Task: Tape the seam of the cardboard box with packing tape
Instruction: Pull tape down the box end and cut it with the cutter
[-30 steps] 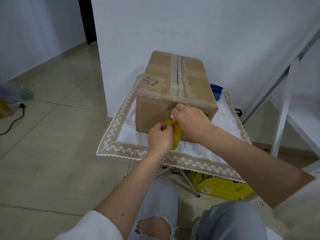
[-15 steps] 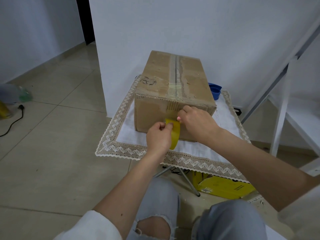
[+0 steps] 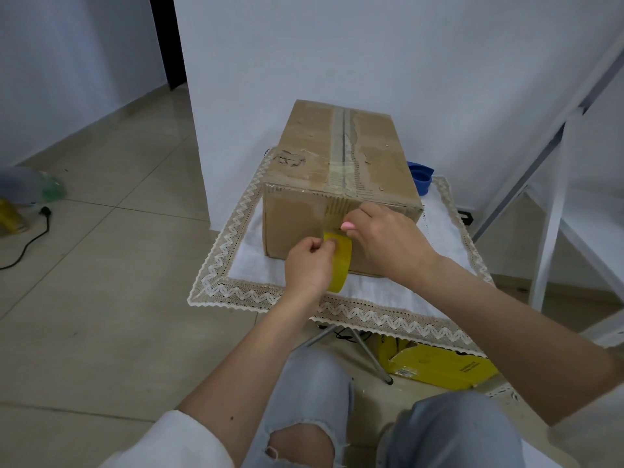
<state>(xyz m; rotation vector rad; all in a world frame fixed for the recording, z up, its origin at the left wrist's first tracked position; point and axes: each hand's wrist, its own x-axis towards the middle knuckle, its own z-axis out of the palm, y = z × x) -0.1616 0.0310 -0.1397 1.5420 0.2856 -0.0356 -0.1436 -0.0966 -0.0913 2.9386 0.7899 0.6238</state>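
Note:
A brown cardboard box (image 3: 304, 153) stands on a small table under a lace-edged cloth (image 3: 236, 268). Its top seam (image 3: 343, 143) runs away from me, with torn old tape along it. My left hand (image 3: 309, 265) grips a yellow roll of packing tape (image 3: 341, 265) against the box's near face, just below the seam's front end. My right hand (image 3: 385, 238) is beside the roll, its fingertips at the tape's free end on the near face. How far the tape sticks to the cardboard is hidden by my fingers.
A blue object (image 3: 420, 175) sits behind the box on the right. A yellow carton (image 3: 439, 364) lies on the floor under the table. White frame legs (image 3: 550, 211) rise at the right. A black cable and plug (image 3: 40, 217) lie on the tiles at the left.
Both hands and the roll have shifted slightly up and left along the box's near face. My right fingertips have come down from the box's top edge to the tape's end.

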